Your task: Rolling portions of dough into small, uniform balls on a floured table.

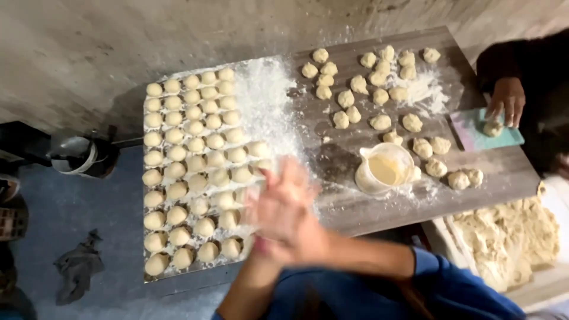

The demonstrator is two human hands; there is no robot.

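Blurred, both hands [283, 213] press palm to palm; whether dough sits between the fingers cannot be told. Left of the hands, rolled dough balls [191, 172] fill a floured tray [261, 89]: probably soft, light, best cupped underneath.

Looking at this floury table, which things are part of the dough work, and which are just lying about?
Part of the work: the person's pressed-together hands, blurred; rows of smooth dough balls; rough dough pieces; loose flour; a cream jug; the big dough heap; another person's hand at a small teal board.

Lying about: a grey rag on the floor; a dark object with a white rim.
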